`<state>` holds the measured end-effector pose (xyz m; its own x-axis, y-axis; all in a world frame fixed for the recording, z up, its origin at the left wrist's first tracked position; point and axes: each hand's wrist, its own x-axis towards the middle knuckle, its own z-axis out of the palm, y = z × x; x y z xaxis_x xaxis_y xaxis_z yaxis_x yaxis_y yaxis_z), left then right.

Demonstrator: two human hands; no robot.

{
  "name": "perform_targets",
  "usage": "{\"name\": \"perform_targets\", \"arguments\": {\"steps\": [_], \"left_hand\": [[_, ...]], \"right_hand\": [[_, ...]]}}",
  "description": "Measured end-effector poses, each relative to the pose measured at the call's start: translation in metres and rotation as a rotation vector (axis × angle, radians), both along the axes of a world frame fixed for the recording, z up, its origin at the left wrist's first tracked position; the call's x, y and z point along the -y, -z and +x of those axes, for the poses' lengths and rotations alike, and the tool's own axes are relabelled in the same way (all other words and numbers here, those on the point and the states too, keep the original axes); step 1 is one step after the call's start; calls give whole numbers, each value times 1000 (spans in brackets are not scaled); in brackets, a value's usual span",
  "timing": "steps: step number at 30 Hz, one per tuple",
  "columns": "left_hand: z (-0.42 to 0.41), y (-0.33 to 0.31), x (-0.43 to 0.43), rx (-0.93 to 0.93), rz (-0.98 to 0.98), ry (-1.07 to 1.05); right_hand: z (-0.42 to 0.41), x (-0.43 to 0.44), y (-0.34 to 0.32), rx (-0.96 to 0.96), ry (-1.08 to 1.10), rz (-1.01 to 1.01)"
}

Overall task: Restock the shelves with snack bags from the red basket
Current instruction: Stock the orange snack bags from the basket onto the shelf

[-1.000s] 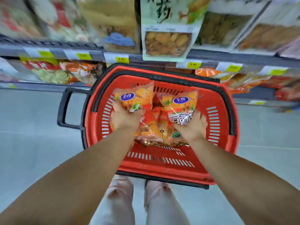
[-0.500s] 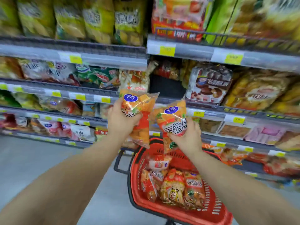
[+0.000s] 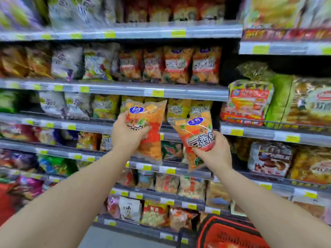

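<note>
My left hand [image 3: 128,134] grips an orange snack bag [image 3: 149,126] with a blue logo, held upright in front of the shelves. My right hand [image 3: 214,152] grips a second orange snack bag [image 3: 194,138] of the same kind, tilted to the left. Both bags are raised at mid-shelf height. A row of matching orange bags [image 3: 176,65] stands on the shelf above them. The red basket [image 3: 231,233] is at the bottom right, only its far rim and part of its mesh showing; its contents are blurred.
Shelves [image 3: 125,89] packed with snack bags and yellow price tags fill the view. A second shelf unit [image 3: 268,133] with larger packs stands to the right. Grey floor [image 3: 111,238] shows at the bottom. Something red [image 3: 5,199] sits at the left edge.
Both hands lifted the two orange bags out of the basket and up in front of the shelves. The view tilted upward, so the basket dropped to the bottom right corner.
</note>
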<state>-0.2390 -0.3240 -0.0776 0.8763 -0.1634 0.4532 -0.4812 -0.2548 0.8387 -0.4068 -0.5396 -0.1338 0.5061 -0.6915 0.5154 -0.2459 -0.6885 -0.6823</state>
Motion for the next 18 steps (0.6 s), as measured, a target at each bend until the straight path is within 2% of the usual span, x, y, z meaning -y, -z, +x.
{"name": "perform_targets", "arguments": {"steps": [9, 18], "left_hand": [[80, -56, -37, -76, -54, -42], [161, -107, -15, -165, -106, 24]], "right_hand": [[78, -27, -91, 96, -79, -138], [192, -5, -147, 133, -48, -227]]}}
